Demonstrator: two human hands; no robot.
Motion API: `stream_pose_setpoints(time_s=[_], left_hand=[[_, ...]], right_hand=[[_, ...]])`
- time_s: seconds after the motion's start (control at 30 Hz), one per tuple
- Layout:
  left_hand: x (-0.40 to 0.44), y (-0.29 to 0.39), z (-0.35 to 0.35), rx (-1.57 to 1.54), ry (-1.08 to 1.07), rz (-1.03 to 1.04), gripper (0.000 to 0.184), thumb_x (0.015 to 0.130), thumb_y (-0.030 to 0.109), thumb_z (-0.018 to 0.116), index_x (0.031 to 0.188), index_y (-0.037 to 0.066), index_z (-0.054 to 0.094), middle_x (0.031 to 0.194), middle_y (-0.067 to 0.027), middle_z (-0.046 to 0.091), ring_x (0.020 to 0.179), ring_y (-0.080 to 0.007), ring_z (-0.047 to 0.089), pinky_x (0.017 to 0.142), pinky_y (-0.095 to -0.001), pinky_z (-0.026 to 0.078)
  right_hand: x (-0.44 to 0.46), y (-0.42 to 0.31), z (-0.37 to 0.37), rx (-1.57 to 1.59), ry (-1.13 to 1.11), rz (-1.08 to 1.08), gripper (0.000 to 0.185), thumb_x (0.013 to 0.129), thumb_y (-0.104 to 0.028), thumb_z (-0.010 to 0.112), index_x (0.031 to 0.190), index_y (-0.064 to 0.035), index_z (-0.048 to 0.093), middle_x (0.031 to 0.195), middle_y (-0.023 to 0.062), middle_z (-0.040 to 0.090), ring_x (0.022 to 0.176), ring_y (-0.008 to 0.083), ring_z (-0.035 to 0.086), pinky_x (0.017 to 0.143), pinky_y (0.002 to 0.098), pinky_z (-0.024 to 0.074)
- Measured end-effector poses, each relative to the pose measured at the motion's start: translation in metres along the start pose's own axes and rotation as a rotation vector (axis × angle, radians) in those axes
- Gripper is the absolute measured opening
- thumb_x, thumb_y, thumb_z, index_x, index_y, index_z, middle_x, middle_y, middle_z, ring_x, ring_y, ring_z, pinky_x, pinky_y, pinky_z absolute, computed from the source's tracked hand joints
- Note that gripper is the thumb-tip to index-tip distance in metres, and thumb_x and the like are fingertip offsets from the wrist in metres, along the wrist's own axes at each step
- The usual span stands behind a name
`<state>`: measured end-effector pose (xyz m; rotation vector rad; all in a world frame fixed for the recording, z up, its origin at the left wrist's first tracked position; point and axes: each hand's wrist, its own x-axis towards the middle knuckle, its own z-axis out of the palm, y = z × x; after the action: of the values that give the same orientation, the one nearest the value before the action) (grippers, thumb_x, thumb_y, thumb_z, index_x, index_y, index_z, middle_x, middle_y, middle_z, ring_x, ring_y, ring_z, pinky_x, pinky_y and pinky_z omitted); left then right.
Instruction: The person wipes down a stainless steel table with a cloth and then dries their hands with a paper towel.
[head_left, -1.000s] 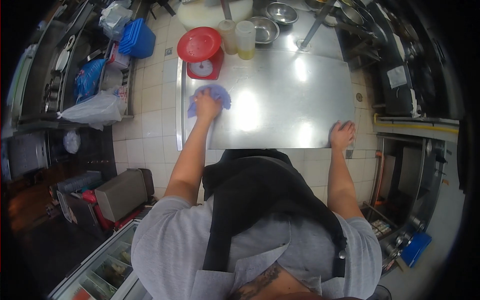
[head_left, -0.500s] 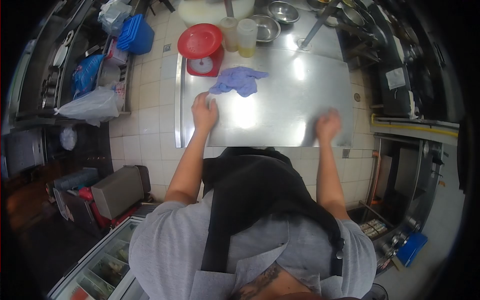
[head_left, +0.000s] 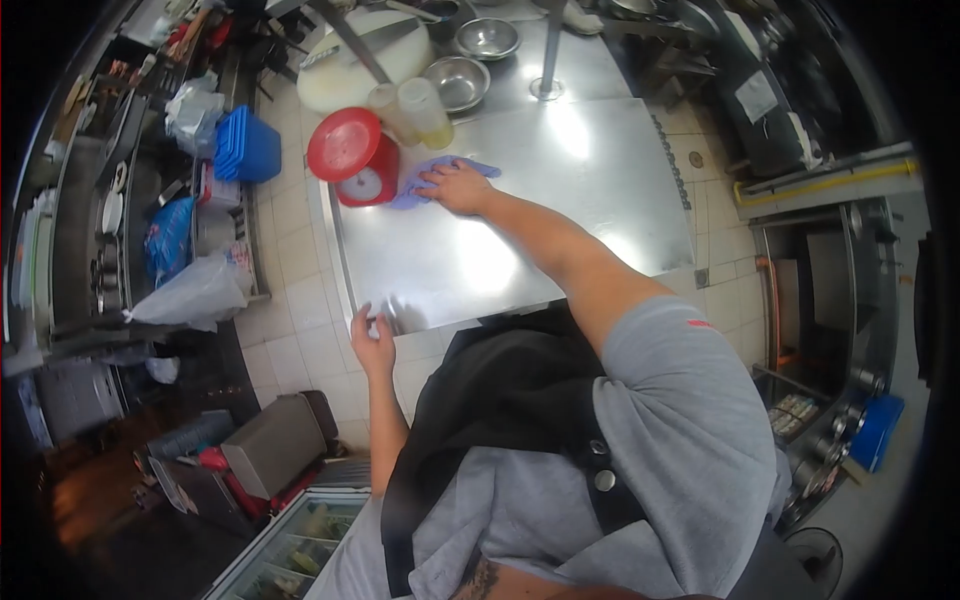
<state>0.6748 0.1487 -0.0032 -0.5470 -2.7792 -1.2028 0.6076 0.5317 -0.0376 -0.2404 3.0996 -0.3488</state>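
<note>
A purple cloth [head_left: 482,168] lies on the steel table [head_left: 600,180], just right of a red scale [head_left: 368,184]. My right hand [head_left: 458,188] reaches across and rests on top of the cloth, fingers spread over it. Near the table's front left corner is my left hand [head_left: 373,345], holding nothing, with its thumb and fingers apart. Two squeeze bottles, one holding yellow liquid [head_left: 428,115], stand behind the cloth.
Metal bowls [head_left: 458,84] and a round white board [head_left: 370,72] with a knife are at the table's back. A steel post [head_left: 552,50] rises there. Blue bins [head_left: 247,145] sit on the left shelving, and a glass-topped container [head_left: 300,535] stands at lower left.
My right hand has crossed from the table's right side onto the cloth. My left hand, earlier on the cloth, let go and came back to the front left corner. The view has turned.
</note>
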Motion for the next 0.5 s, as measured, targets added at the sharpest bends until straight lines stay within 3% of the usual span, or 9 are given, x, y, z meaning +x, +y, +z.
stream_pose_setpoints(time_s=[0.03,0.2,0.23,0.27,0.33,0.37,0.4,0.47,0.5], left_hand=[[-0.012,-0.002,0.000,-0.007,-0.003,-0.038,0.032,0.096,0.017,0.068,0.125,0.002,0.067,0.110,-0.0130,0.070,0.088,-0.0205,0.067,0.079,-0.0341,0.053],[-0.046,0.011,0.007,0.007,-0.064,-0.136,0.030,0.097,0.017,0.067,0.122,0.001,0.067,0.104,-0.0130,0.069,0.085,-0.0209,0.066,0.078,-0.0349,0.052],[-0.050,0.019,0.010,0.004,-0.088,-0.148,0.029,0.097,0.017,0.067,0.121,0.001,0.067,0.103,-0.0127,0.069,0.085,-0.0204,0.066,0.077,-0.0342,0.052],[-0.056,0.030,0.014,0.002,-0.111,-0.162,0.028,0.098,0.017,0.066,0.121,0.001,0.067,0.102,-0.0123,0.069,0.085,-0.0198,0.066,0.076,-0.0335,0.053],[-0.064,0.051,0.025,0.007,-0.128,-0.144,0.027,0.098,0.017,0.066,0.120,0.001,0.067,0.103,-0.0121,0.069,0.084,-0.0191,0.066,0.075,-0.0328,0.053],[-0.067,0.060,0.031,0.003,-0.144,-0.142,0.027,0.098,0.017,0.066,0.120,0.001,0.067,0.103,-0.0117,0.070,0.084,-0.0191,0.067,0.074,-0.0328,0.053],[-0.067,0.068,0.036,0.000,-0.161,-0.136,0.027,0.098,0.017,0.066,0.120,0.001,0.067,0.104,-0.0114,0.070,0.084,-0.0191,0.067,0.074,-0.0328,0.053],[-0.070,0.081,0.049,0.006,-0.165,-0.133,0.027,0.099,0.018,0.066,0.120,0.001,0.068,0.104,-0.0112,0.070,0.084,-0.0190,0.067,0.073,-0.0326,0.053],[-0.076,0.087,0.057,-0.001,-0.163,-0.142,0.027,0.099,0.018,0.066,0.120,0.001,0.068,0.104,-0.0110,0.070,0.083,-0.0188,0.067,0.072,-0.0323,0.053]], right_hand=[[-0.008,0.015,0.003,-0.001,0.008,0.012,0.049,0.103,-0.023,0.043,0.150,-0.0355,0.051,0.163,0.0023,0.041,0.148,0.0269,0.038,0.119,0.0555,0.0292],[-0.099,0.143,0.014,-0.123,0.368,0.552,0.045,0.105,-0.028,0.040,0.149,-0.0282,0.052,0.156,0.0100,0.047,0.145,0.0310,0.042,0.120,0.0640,0.0242],[-0.128,0.160,-0.020,0.097,0.424,0.764,0.043,0.106,-0.030,0.039,0.147,-0.0276,0.053,0.152,0.0125,0.051,0.142,0.0338,0.044,0.121,0.0609,0.0252],[-0.145,0.244,0.050,-0.193,0.568,0.767,0.040,0.108,-0.031,0.040,0.144,-0.0274,0.055,0.149,0.0139,0.053,0.139,0.0343,0.046,0.119,0.0546,0.0305],[-0.228,0.284,0.015,-0.291,0.477,0.877,0.040,0.109,-0.036,0.038,0.138,-0.0192,0.062,0.143,0.0155,0.058,0.132,0.0345,0.053,0.112,0.0508,0.0392],[-0.261,0.298,0.002,-0.243,0.624,0.974,0.040,0.108,-0.036,0.042,0.137,-0.0165,0.062,0.137,0.0164,0.061,0.128,0.0366,0.056,0.112,0.0503,0.0409],[-0.297,0.318,-0.001,-0.035,0.675,1.095,0.036,0.104,-0.024,0.047,0.133,-0.0154,0.065,0.127,0.0180,0.066,0.120,0.0383,0.061,0.106,0.0485,0.0468],[-0.386,0.337,0.012,-0.042,0.573,1.206,0.035,0.090,-0.009,0.052,0.116,-0.0124,0.075,0.110,0.0198,0.072,0.103,0.0380,0.069,0.094,0.0484,0.0547],[-0.445,0.373,0.061,-0.095,0.394,1.338,0.034,0.089,-0.011,0.054,0.117,-0.0128,0.074,0.110,0.0189,0.073,0.101,0.0373,0.070,0.092,0.0484,0.0554]])
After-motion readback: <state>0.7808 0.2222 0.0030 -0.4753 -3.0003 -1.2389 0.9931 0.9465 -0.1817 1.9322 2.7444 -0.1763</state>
